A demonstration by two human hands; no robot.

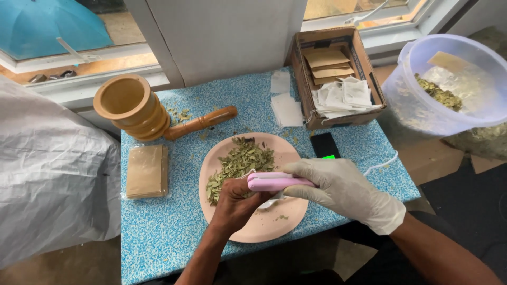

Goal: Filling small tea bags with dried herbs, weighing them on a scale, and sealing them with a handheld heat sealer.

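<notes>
The pink sealer (274,181), over the plate (274,221) at the desk's front edge, is clamped in the gloved right hand (346,190) while the bare left hand (235,203) pinches a sachet beneath; sealing appears underway, requiring steady pressure.

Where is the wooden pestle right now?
In the head view, the wooden pestle lies at the table's far left, one end against the tipped wooden mortar, beyond the pink plate.
</notes>
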